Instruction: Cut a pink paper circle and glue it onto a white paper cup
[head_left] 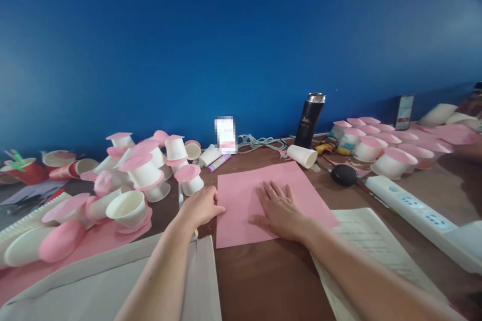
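Pink sheet (237, 193) flat on brown table (271, 281), between both hands. Right hand (280, 210) palm-down about mid-sheet, fingers spread, pointing far and left, gripping nothing visible. Left hand (201, 208) at left edge, fingers curled, thumb tip just over edge; cannot tell whether anything held. Bulk of sheet to right of left fingers, directly under right ones; right hand nearer middle, left nearer edge. Longer side unclear at this slant. Near right corner over printed paper (361, 230); white cup (299, 154) on its side just beside far right corner.
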### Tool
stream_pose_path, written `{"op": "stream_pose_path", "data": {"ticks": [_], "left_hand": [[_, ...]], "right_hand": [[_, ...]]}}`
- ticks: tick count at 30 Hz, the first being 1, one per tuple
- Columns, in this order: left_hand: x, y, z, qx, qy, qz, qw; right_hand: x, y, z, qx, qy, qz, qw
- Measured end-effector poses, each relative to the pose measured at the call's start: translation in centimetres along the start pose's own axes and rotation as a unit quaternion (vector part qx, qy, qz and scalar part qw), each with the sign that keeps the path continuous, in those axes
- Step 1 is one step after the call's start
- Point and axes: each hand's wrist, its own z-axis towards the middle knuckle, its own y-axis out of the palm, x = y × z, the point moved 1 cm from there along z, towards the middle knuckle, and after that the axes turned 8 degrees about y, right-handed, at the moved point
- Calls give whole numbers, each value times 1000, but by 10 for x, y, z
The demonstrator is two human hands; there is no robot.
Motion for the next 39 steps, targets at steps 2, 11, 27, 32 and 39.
{"op": "stream_pose_path", "data": {"ticks": [2,11,27,32,39], "left_hand": [[1,-1,0,-4,-4,-4,1000],[3,-1,0,-13,-2,12,1000],[81,35,-33,-54,331,-9,942],[83,33,-33,-35,328,14,944],[84,35,-32,-34,300,7,953]], "right_hand": [[0,-2,0,27,25,-1,999],[-9,-16,-14,40,109,-57,992],[60,-61,-7,231,189,39,953],[83,-61,0,117,256,47,958],[93,-62,4,197,228,281,911]]}}
